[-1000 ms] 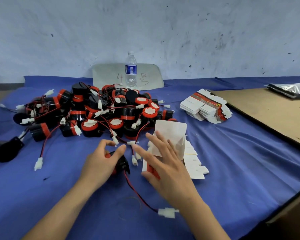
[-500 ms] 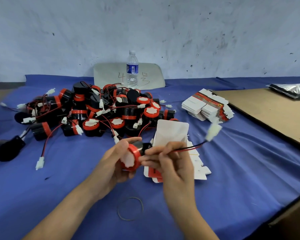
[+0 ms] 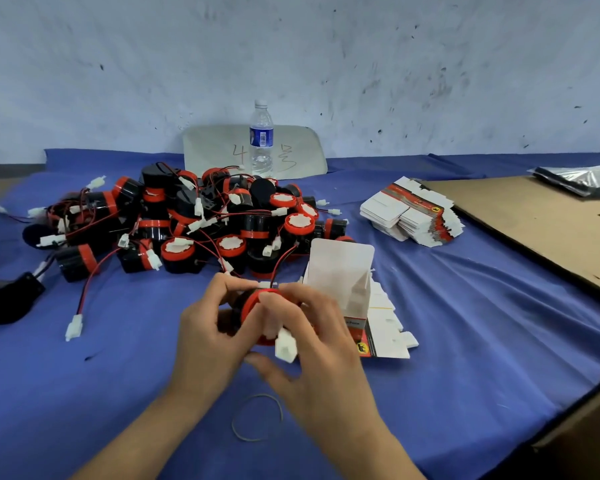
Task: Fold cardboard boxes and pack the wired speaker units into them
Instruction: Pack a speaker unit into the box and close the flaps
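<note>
My left hand grips a black and red speaker unit above the blue cloth. My right hand curls over the unit's red face, and its white plug sticks out between the fingers. Just right of the hands stands an opened white box with its lid flap up, on a few flat box blanks. A big pile of speaker units with red wires and white plugs lies behind my hands. Further flat blanks are stacked at the right.
A water bottle stands before a grey board at the wall. A brown cardboard sheet covers the right side, with a silver bag on it. A rubber band lies near my wrists. A black part sits far left.
The unit was lifted from the cloth into both hands. Its wire, stretched out to the right half a second ago, is now gathered against the unit with the plug at my right fingers.
</note>
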The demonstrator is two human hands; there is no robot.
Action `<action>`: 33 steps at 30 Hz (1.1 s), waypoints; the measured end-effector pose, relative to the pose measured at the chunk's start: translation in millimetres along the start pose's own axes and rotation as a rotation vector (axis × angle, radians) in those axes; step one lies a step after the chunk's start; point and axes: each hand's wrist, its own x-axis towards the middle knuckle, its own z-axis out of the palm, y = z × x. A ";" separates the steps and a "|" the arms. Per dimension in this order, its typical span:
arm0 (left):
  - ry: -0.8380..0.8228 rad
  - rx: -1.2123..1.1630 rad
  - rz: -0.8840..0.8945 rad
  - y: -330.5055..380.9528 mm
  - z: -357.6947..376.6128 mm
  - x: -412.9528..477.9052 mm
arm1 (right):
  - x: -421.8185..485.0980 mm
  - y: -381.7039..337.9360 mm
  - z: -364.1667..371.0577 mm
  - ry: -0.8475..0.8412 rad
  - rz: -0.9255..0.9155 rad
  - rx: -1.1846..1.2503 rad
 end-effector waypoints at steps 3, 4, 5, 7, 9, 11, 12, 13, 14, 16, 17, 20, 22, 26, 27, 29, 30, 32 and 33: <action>-0.010 -0.013 0.014 -0.5 1.2 -0.8 | -3.5 2.4 3.6 0.032 0.029 -0.049; -0.020 -0.032 0.015 -1.2 1.3 -1.1 | -2.5 3.0 1.5 0.029 0.068 0.000; -0.033 -0.040 0.034 -1.9 1.8 -1.6 | -0.9 4.0 -1.0 0.024 0.119 0.060; -0.076 -0.051 0.101 -2.8 5.4 -4.5 | 3.2 6.0 -6.9 0.059 0.210 0.157; -0.108 -0.078 0.136 -5.0 11.3 -8.3 | 6.1 8.9 -10.8 0.168 0.237 0.141; -0.108 -0.075 0.107 -8.8 16.8 -11.6 | 7.1 14.7 -14.4 0.299 0.239 0.090; -0.110 -0.058 0.067 -10.1 19.0 -12.9 | 6.5 17.8 -16.1 0.347 0.243 0.090; -0.126 -0.040 0.025 -10.8 21.1 -13.6 | 5.3 21.6 -17.7 0.373 0.234 0.086; -0.153 -0.027 -0.005 -11.7 22.8 -14.2 | 4.0 25.3 -18.9 0.369 0.216 0.070; -0.201 -0.029 -0.012 -12.5 25.2 -13.5 | 3.7 28.4 -18.1 0.323 0.232 0.073; -0.214 -0.042 -0.011 -12.1 25.9 -13.1 | 4.6 28.1 -16.6 0.300 0.256 0.095; -0.220 -0.083 -0.028 -11.6 26.5 -13.1 | 7.4 24.0 -13.7 0.239 0.238 0.103; -0.189 -0.111 -0.021 -10.0 25.4 -13.8 | 8.8 20.6 -15.2 0.157 0.189 0.105; -0.083 -0.221 -0.079 -10.9 22.4 -11.0 | 11.9 19.7 -24.0 -0.129 0.098 0.181; -0.062 -0.239 -0.100 -11.8 21.8 -10.7 | 12.2 20.6 -26.1 -0.210 0.093 0.184; -0.028 -0.243 -0.107 -11.7 20.9 -11.0 | 12.2 21.5 -28.7 -0.346 0.115 0.175; -0.012 -0.241 -0.099 -10.4 20.4 -11.2 | 11.9 21.6 -29.6 -0.397 0.124 0.160; 0.015 -0.245 -0.090 -8.6 18.9 -10.5 | 10.6 21.9 -29.9 -0.457 0.116 0.116; 0.019 -0.249 -0.094 -8.5 18.0 -9.5 | 10.4 22.3 -30.7 -0.474 0.111 0.105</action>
